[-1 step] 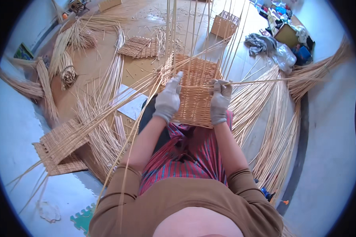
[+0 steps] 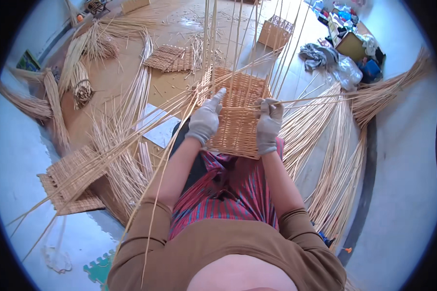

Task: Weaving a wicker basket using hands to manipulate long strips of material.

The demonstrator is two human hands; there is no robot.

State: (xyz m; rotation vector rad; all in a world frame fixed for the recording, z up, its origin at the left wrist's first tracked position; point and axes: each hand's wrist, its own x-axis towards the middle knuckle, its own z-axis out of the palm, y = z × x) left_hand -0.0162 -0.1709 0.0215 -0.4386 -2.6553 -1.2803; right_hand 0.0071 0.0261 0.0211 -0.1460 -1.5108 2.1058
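Note:
A partly woven wicker basket is at my lap, with long upright stakes rising from its far side. My left hand, in a pale grey glove, is at the basket's left edge, gripping it with one finger stretched along the weave; its other fingers are mostly hidden. My right hand, gloved too, pinches a thin wicker strand at the right edge. This strand crosses the woven face and trails off to the right. More loose strands run from the basket's left side past my left forearm.
Cane bundles fan out on the right floor, and others lie at the left. Woven panels rest at lower left, with another woven piece farther off. A box-shaped basket stands ahead. Clothes and bags are piled at far right.
My left hand has shifted very slightly left and down. The strand in my right hand lies a little differently; the whole view has shifted slightly.

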